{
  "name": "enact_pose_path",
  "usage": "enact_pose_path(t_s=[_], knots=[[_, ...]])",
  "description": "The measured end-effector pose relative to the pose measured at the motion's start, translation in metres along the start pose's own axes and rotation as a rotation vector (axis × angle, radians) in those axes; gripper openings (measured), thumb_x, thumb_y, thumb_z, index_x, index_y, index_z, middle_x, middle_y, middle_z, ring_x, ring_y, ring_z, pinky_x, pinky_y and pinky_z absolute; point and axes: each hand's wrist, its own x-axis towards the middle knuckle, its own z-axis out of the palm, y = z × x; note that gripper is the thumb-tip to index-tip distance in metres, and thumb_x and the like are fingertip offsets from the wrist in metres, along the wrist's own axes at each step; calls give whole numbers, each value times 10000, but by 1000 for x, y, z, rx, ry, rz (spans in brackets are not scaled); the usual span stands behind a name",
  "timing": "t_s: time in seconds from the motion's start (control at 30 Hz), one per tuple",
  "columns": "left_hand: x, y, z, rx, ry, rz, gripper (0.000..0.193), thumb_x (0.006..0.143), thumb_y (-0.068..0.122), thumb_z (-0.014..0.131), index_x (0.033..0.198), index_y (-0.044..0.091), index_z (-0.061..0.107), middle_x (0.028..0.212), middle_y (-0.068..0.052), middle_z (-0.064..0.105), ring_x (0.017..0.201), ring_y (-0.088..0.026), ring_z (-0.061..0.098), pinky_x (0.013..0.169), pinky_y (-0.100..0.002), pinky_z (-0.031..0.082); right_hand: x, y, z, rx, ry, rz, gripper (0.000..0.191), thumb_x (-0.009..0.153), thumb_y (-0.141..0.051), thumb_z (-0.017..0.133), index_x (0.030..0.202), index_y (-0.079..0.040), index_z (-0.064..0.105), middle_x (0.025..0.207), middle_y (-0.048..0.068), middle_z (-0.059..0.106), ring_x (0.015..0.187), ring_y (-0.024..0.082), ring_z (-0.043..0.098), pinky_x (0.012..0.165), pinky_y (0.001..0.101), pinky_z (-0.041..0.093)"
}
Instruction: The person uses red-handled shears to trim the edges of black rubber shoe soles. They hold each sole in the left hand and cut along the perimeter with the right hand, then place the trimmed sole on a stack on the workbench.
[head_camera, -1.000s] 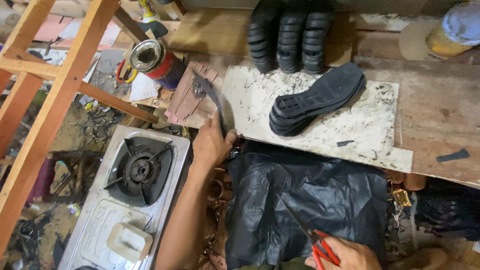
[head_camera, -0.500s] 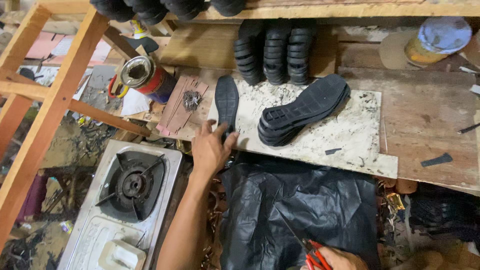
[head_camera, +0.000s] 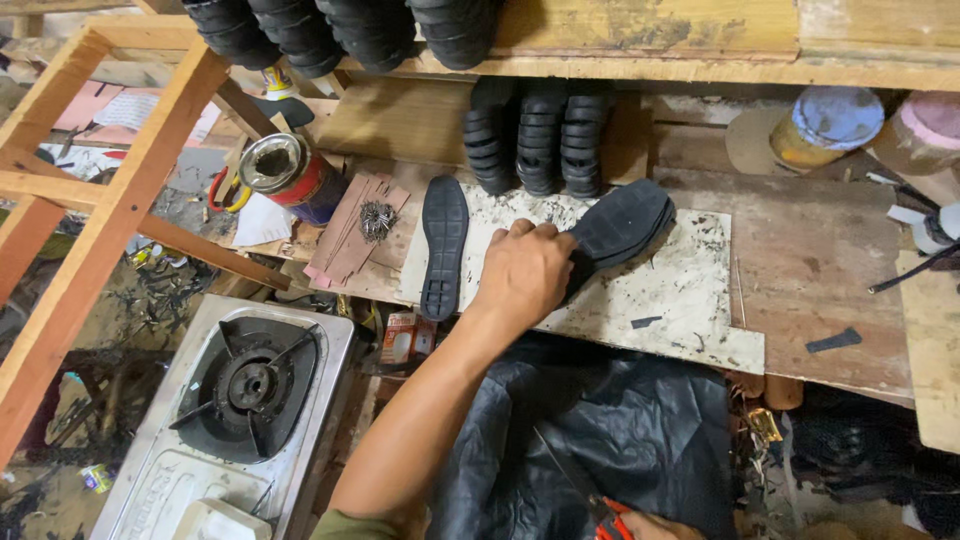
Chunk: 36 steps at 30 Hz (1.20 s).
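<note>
- Black rubber shoe soles (head_camera: 615, 232) lie in a small stack on a white, speckled cutting board (head_camera: 690, 300) set on the wooden table (head_camera: 820, 270).
- The left hand (head_camera: 525, 272) rests palm down on the near end of that stack, its fingers curled over the edge of the soles; the grip looks partly closed on them, though the fingertips are hidden, so how firmly it holds is unclear.
- The stack runs from under the hand up and to the right, tilted across the board.
- A single thin black sole (head_camera: 444, 245) lies flat just to the left of the hand, apart from it, half on the board's left edge.
- The right hand (head_camera: 650, 526) is cut off by the bottom edge of the view; only a sliver shows, with a red-handled tool (head_camera: 608, 512) at it whose dark blade points up and to the left. Whether that grip is closed cannot be told.
- A black plastic sheet (head_camera: 600, 430) covers the lap area below the table.
- Rows of upright black soles (head_camera: 540, 135) stand at the back of the table; more hang from the top edge, cut off.
- A red tin can (head_camera: 285, 172) and a small heap of nails (head_camera: 377, 220) sit to the left.
- A single-burner gas stove (head_camera: 240, 400) sits low on the left, its front corner cut off.
</note>
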Motion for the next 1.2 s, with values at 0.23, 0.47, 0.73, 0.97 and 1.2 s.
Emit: enact_pose_path(t_s=[0.23,0.47,0.73,0.97,1.2], knots=[[-2,-10,-3,-113,78,10,253,795,268,786,1001,122,765,998,-94,732,1012,-360,662,858,-507,524,2,-6,3,60,-11,87,482,718,-233,925,1129,-52,752,742,109,746,647,185,687,651,326,528],[-72,-8,-19,-681,132,-158,501,777,358,839,1147,45,714,1061,-147,733,961,-299,737,836,-412,581,1,15,3,452,-54,235,449,735,-196,928,1114,-36,750,717,124,722,627,197,661,643,337,500],[-198,70,22,-921,11,-44,440,916,287,743,1224,-23,692,1263,-227,672,1154,-380,665,979,-434,539,0,26,3,276,212,483,414,766,-258,917,1034,38,805,749,96,803,710,154,728,711,303,573],[-220,66,20,-926,-148,-216,749,826,422,833,1318,-88,591,1214,-288,671,1127,-440,671,943,-475,534,0,11,11,-405,55,222,495,753,-476,864,1194,-267,786,968,45,818,915,223,797,867,358,598],[-221,68,47,-953,-212,-547,454,939,334,712,1182,-32,596,873,-205,719,759,-342,694,684,-415,542,-4,17,21,-229,116,148,543,697,-416,905,1158,-178,743,862,108,759,788,224,737,734,371,588]])
